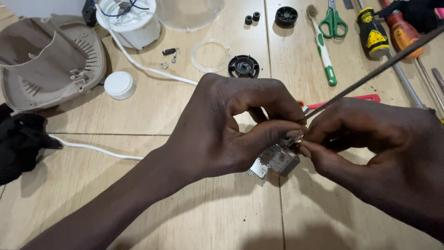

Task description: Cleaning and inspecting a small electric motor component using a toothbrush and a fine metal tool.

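A floor of pale tan tiles (152, 203) fills the view and carries everything else. At the far left lies a large beige plastic housing (46, 60), hollow side up, with vent slots along its rim. Just right of it, at the far edge, stands a white round appliance base (134, 23) with wires showing inside, and a white cord (92, 149) runs from it across the tiles toward the near left. A clear plastic dome (189, 11) sits at the far edge beside the base. A black cloth (21, 139) lies at the left edge.

The left hand (222, 129) and the right hand (384, 148) meet in the middle of the view, above the floor. The left hand's fingers are curled tightly round a small grey metal block (277, 159), which hangs just below the fingertips of both hands. The right hand pinches a long thin dark rod (379, 69) that slants up to the far right, its tip at the block.

Farther off lie a toothbrush with green and white handle (323, 51), green-handled scissors (333, 21), a yellow and black screwdriver (372, 32), a white round cap (119, 84), a clear ring (210, 55) and a black toothed disc (243, 66).
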